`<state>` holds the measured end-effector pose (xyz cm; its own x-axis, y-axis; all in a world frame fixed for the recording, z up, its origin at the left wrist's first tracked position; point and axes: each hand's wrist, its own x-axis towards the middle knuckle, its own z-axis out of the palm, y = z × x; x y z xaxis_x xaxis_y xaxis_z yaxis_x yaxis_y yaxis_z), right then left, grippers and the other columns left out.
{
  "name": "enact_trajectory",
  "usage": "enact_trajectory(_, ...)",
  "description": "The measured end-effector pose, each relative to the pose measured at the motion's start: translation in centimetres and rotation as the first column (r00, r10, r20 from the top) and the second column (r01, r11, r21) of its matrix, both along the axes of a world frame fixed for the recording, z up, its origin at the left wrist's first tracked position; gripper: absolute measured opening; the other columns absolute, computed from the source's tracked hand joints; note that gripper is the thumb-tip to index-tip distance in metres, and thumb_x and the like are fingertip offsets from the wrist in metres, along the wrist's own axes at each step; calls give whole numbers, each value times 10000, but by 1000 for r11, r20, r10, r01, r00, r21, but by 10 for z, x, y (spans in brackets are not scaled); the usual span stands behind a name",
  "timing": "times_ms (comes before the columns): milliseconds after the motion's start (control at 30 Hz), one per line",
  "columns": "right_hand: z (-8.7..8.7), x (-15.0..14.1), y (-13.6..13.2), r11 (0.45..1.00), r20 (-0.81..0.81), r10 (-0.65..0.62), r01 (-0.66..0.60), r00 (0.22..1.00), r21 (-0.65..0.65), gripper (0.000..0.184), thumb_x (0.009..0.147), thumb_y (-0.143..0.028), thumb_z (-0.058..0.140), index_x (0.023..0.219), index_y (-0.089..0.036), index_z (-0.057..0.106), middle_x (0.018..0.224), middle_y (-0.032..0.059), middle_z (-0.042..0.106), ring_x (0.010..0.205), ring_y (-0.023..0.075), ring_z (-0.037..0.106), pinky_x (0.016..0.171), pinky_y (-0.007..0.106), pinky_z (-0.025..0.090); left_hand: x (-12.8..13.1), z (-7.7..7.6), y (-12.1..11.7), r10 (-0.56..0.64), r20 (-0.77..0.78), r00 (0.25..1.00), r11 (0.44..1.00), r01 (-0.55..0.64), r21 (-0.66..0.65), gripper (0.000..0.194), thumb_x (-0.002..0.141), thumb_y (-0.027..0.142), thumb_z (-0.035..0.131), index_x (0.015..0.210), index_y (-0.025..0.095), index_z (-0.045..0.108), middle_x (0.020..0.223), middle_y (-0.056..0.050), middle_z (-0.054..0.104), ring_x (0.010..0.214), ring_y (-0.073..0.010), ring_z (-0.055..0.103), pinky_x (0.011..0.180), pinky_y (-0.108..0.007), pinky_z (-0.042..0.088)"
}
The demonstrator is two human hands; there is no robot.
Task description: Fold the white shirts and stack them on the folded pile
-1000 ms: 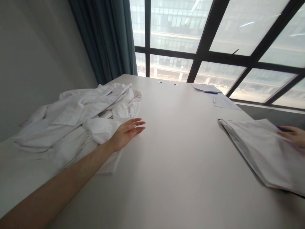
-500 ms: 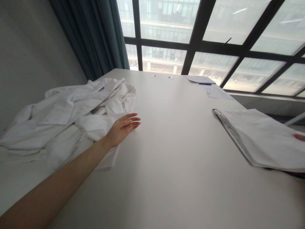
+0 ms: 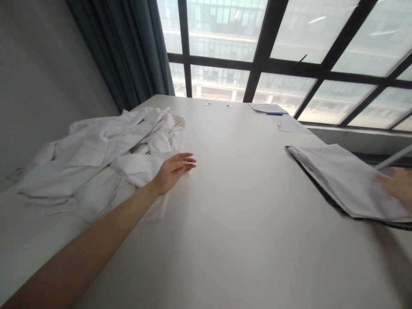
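Observation:
My left hand (image 3: 174,172) is held out beside a heap of crumpled white garments (image 3: 96,146), at its right edge. Its fingers are stretched and slightly apart, and nothing shows in them. At the right edge of the view, my right hand (image 3: 398,185) is over a stack of folded white cloth (image 3: 344,180). Motion blurs that hand, and the frame cuts it off, so its grip is unclear. Under the folded cloth, the edge of something black (image 3: 328,198) shows.
The white table (image 3: 234,223) reaches to a dark-framed window (image 3: 219,64). Near its far right corner lie papers (image 3: 268,107) with a blue pen (image 3: 274,113). A dark blue curtain (image 3: 128,51) hangs at the far left, beyond the heap.
My right hand has come further into view, moving left over the folded cloth. The top of the stack looks flatter. My left hand keeps its pose as the view shifts slightly.

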<state>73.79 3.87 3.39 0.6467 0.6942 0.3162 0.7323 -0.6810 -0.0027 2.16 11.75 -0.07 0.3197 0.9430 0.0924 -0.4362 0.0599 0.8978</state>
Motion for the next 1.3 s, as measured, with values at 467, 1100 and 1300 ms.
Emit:
enact_trajectory(467, -51, -369, 58, 372, -72, 928, -917, 365, 142, 374, 968, -373, 447, 1285, -230, 586, 1407, 146, 543, 1286, 303, 515, 1012, 512, 452, 19, -2, -25, 251, -582, 773, 793, 181, 582, 266, 772, 76, 546, 944, 199, 708, 972, -67, 693, 972, -225, 636, 970, -399, 464)
enact_trajectory(1100, -62, -380, 52, 327, -93, 945, -929, 315, 174, 396, 987, -355, 374, 1268, -205, 609, 1331, 142, 617, 1260, 287, 549, 1039, 501, 457, -184, 21, 44, 886, -399, 236, 457, -301, 837, 251, 672, 386, 781, 818, 227, 652, 1144, -142, 654, 1450, -432, 168, 1024, -598, 300)
enact_trajectory(1300, -62, -380, 51, 342, -93, 939, -925, 331, 167, 382, 989, -358, 374, 1266, -227, 603, 1339, 125, 613, 1274, 281, 537, 1038, 502, 454, -180, 29, 32, 900, -427, 91, 433, -314, 845, 354, 859, 446, 602, 600, 204, 594, 698, -94, 636, 1268, -386, 481, 1045, -574, 212)
